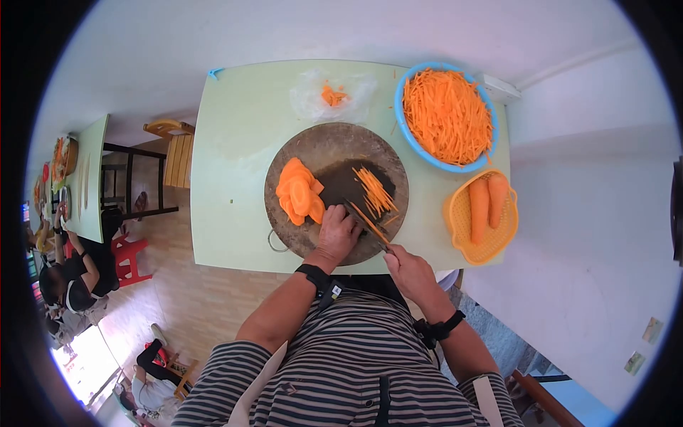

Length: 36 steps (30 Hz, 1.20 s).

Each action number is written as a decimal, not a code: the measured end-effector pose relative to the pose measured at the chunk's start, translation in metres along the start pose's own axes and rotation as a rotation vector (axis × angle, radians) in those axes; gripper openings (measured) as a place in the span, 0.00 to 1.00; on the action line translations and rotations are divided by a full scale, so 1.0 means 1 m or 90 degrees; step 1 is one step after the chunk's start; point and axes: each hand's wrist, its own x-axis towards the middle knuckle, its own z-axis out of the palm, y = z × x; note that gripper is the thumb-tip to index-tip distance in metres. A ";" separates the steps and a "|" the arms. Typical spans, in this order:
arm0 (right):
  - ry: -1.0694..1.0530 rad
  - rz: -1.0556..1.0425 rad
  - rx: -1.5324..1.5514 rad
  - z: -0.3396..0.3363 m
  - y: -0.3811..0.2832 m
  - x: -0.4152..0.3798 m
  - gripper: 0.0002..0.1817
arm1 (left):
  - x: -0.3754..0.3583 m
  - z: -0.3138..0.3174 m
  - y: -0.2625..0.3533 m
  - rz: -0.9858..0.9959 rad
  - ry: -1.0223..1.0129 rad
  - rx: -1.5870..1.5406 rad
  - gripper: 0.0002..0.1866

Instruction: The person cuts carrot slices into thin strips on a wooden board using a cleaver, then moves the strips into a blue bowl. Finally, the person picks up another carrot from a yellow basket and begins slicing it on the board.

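My right hand (411, 272) is wrapped round the handle of a kitchen knife (371, 230). The blade points up and left over a round wooden chopping board (341, 139), with some orange carrot along it. Beside the blade, my left hand (337, 231) rests on the board with curled fingers; whatever lies under them is hidden. Just above that hand is a pile of overlapping carrot slices (297, 191). Thin carrot strips (374, 191) lie on the board's right half, on a dark wet patch.
A blue basin (401, 124) heaped with shredded carrot stands at the table's (231, 142) back right. Below it, a yellow basket (459, 238) holds two whole carrots (479, 211). Carrot scraps (332, 95) lie on a plastic bag (356, 99). Other people sit at left.
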 end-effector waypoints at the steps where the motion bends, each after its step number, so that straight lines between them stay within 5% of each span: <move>1: -0.008 0.003 -0.014 -0.002 -0.004 0.003 0.19 | 0.001 -0.001 0.001 0.000 -0.001 0.000 0.08; 11: 0.046 0.011 0.105 0.008 0.007 0.021 0.20 | 0.001 0.006 -0.004 0.022 0.033 -0.013 0.07; 26: -0.028 0.023 -0.037 0.004 -0.012 0.011 0.20 | -0.001 -0.001 -0.004 -0.004 -0.004 -0.047 0.11; 36: -0.006 0.013 0.051 0.005 0.000 0.013 0.20 | -0.004 0.005 -0.005 0.009 0.017 -0.012 0.08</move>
